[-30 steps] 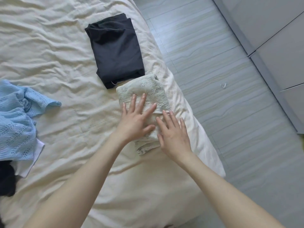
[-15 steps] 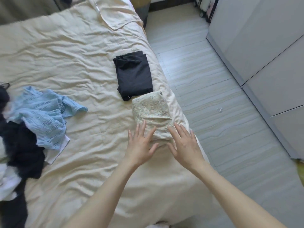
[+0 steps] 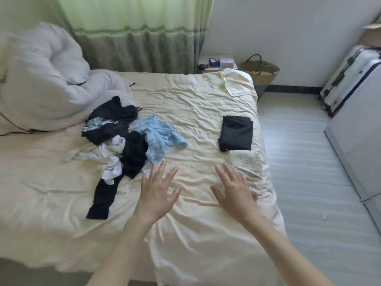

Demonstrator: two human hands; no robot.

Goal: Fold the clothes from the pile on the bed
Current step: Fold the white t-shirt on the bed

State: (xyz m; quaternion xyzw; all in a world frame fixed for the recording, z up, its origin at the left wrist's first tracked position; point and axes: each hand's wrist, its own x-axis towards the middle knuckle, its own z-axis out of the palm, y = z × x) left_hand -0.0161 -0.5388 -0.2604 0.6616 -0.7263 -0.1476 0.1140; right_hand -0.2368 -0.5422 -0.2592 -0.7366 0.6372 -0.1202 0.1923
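**Both hands free, reaching for next garment**

Left hand: fingers spread wide, straight, holding nothing, tips just short of the blue knit top. Right hand: fingers spread too, nothing pinched, hovering just left of the folded pale lace piece; contact with the sheet can't be confirmed, some motion blur.

Step in hand, as I judge it: pick the next item off the pile. Best bet is the blue knit top, since it sits on the near right edge of the pile, closest to the left hand. Pinch it at shoulders or hem with both hands and lift it clear before dragging, because the black garment lies against it and may come along. Lay it flat on the open sheet of the bed between pile and folded stack. Open knit snags easily, so no tugging.

Folded black item sits far of the lace piece, touching it, near the bed's right edge.

Hard to tell: how many garments the pile holds; black pieces merge together, white fabric is tangled under them. Left side of view is blurred, including the duvet. Lace piece's near edge is partly hidden by the right hand. Forearms cut off at the bottom.
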